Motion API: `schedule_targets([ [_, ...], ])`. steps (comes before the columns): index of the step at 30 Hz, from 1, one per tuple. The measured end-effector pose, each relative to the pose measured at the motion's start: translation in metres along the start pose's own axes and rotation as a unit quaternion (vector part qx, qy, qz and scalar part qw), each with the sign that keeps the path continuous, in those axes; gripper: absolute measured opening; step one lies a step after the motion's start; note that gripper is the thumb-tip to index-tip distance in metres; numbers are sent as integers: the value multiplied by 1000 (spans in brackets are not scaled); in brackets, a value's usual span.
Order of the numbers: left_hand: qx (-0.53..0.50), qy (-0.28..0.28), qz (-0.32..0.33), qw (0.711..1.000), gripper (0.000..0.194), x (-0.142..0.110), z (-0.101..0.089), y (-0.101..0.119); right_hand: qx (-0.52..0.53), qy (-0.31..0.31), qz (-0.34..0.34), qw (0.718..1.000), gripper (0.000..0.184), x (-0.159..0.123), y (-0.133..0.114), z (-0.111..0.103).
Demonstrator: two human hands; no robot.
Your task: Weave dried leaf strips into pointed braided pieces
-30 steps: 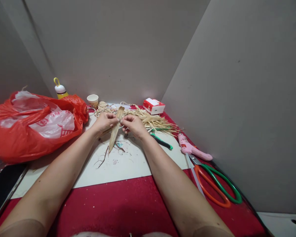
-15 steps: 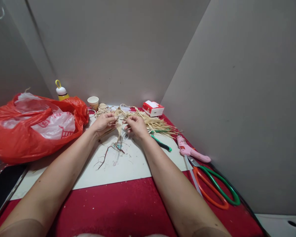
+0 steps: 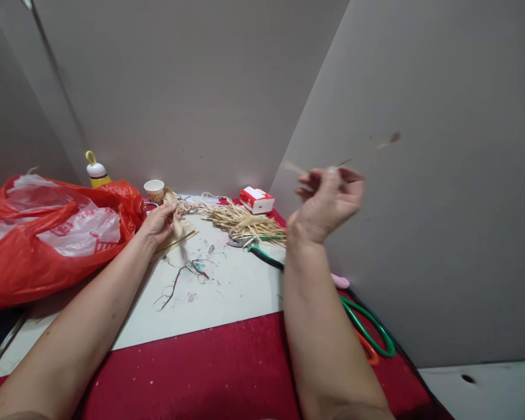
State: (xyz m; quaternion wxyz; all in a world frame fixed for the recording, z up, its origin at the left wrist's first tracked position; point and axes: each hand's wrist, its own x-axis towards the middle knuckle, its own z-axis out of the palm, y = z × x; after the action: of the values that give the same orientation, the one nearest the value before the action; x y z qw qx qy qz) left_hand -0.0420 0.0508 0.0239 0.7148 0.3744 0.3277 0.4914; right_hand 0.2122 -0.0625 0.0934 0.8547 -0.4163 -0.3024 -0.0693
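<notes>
A dried, pale leaf strip (image 3: 177, 224) is pinched between the thumb and fingers of my left hand (image 3: 160, 224), at the left of the white board (image 3: 245, 291). My right hand (image 3: 328, 198) is raised in front of the right wall, fingers curled. Thin, blurred bits of a dry plant strip (image 3: 294, 168) stick out around its fingers. A small brown, smeared scrap (image 3: 394, 138) shows to its right; whether it is joined to that strip I cannot tell. Dark, thin rootlets (image 3: 179, 280) and crumbs lie on the board between my arms.
Behind are a straw bundle (image 3: 240, 221), green-handled pruners (image 3: 265, 255), a red-and-white tissue pack (image 3: 256, 200) and a paper cup (image 3: 154, 188). A red plastic bag (image 3: 35, 262) and yellow bottle (image 3: 98, 174) stand left. My right arm partly hides scissors (image 3: 371, 326) and a pink glue gun (image 3: 341, 282).
Both hands were together at the leaf strip. My right hand has pulled away, up and to the right; my left hand has shifted left with the leaf strip. The view has turned slightly.
</notes>
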Motion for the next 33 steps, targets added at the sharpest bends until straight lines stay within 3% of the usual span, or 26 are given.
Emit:
schedule_targets([
  [3,12,5,2,1000,8,0,1,-2,-109,65,-162,979,12,12,-11,-13],
  [5,21,-7,1,1000,7,-1,4,-3,-218,-1,-175,960,10,12,3,-21],
  [7,30,-19,-2,999,6,-3,7,-5,-321,-151,-104,929,7,8,28,-24],
  [9,40,-23,3,999,5,-4,11,-6,-373,-290,-6,881,5,0,50,-22],
  [11,48,-30,10,998,5,-7,14,-8,-352,-339,53,871,9,-11,57,-13],
  [14,65,-56,14,996,15,-12,20,-12,-236,-363,115,894,14,-33,43,5],
  [16,74,-77,22,994,23,-15,23,-15,-169,-432,202,863,16,-51,27,17],
  [19,96,-99,44,989,32,-19,27,-19,-118,-524,308,785,13,-75,14,27],
  [22,117,-111,52,985,36,-20,29,-21,-97,-539,346,762,8,-88,15,30],
  [29,131,-134,20,982,34,-19,27,-25,-87,-498,377,776,11,-91,26,29],
  [33,146,-138,-3,979,32,-17,24,-27,-104,-509,376,767,10,-90,29,28],
])
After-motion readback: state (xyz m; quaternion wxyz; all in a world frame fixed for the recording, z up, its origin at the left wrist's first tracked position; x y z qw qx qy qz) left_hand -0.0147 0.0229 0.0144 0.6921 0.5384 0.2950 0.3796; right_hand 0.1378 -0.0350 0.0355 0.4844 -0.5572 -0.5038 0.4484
